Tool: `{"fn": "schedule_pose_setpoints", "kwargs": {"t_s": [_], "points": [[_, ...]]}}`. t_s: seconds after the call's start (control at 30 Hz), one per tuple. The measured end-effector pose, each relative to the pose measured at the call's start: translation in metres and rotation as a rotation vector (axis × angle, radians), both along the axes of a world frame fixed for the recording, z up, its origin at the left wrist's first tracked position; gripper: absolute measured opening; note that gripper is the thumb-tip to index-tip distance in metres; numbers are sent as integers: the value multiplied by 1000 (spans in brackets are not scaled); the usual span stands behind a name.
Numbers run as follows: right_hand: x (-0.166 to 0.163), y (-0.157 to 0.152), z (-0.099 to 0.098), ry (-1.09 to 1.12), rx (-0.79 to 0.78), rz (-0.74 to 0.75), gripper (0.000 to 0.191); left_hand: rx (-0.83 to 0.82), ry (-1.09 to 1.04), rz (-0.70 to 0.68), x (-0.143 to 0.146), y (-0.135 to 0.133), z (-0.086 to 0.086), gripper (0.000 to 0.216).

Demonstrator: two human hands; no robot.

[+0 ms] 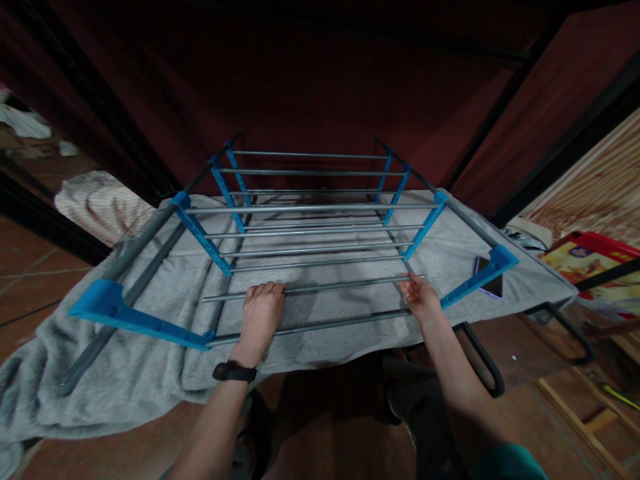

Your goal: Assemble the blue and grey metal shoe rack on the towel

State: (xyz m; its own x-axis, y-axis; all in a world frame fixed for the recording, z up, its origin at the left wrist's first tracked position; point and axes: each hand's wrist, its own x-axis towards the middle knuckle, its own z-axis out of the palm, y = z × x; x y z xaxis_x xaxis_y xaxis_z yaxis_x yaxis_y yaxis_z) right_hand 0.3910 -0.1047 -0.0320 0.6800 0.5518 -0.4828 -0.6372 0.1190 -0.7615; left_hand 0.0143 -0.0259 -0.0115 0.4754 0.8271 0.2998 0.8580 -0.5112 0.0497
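Observation:
A rack of grey metal tubes and blue plastic brackets [203,237] lies on a grey fleece blanket [310,310]. Between my hands runs a loose metal rod [345,285], held level a little above the blanket, its left end free of any bracket. My left hand [263,307], with a black band at the wrist, is closed over the rod near its left end. My right hand [419,293] pinches the rod near its right end. Closer to me, another rod [345,325] joins the two front blue brackets [145,325], passing beneath my left wrist.
A dark phone [490,277] rests on the blanket beside the front right bracket. Dark red panels [310,80] rise behind the rack. Black metal loops [483,360] stick out at the near right edge. A red and yellow package [593,267] is at far right.

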Motion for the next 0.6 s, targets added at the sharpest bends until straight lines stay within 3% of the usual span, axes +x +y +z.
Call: {"fn": "schedule_pose_setpoints", "kwargs": {"t_s": [0.37,0.6], "points": [[5,-3,-1,-23,-14,7,18,-15,63,83,-5,-4,8,32],[2,-2,-3,4,-31,111,20,-36,44,72,-3,-3,1,34]]}}
